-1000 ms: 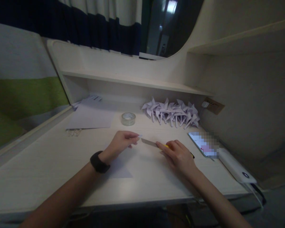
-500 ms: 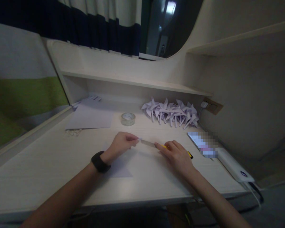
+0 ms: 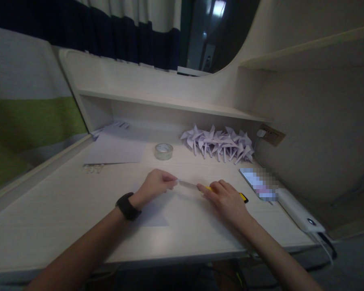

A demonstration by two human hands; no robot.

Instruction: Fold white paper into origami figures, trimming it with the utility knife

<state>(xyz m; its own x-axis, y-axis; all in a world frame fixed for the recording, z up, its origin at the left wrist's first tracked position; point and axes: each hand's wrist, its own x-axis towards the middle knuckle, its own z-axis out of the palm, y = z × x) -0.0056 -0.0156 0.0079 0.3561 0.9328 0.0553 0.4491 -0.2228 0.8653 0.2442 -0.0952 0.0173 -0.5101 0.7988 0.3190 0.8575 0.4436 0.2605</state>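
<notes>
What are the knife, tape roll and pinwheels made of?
Knife blade: probably steel, going by its thin, smooth grey strip. Its handle: likely plastic, solid yellow and black.
Tape roll: apparently clear plastic film, see-through and slightly glossy.
Pinwheels: matte white paper, judging by crisp folds.

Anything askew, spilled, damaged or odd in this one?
Yes: a pixelated block hides part of the phone. The knife in the right hand points its blade toward the left hand, perhaps risky. Nothing looks spilled.
</notes>
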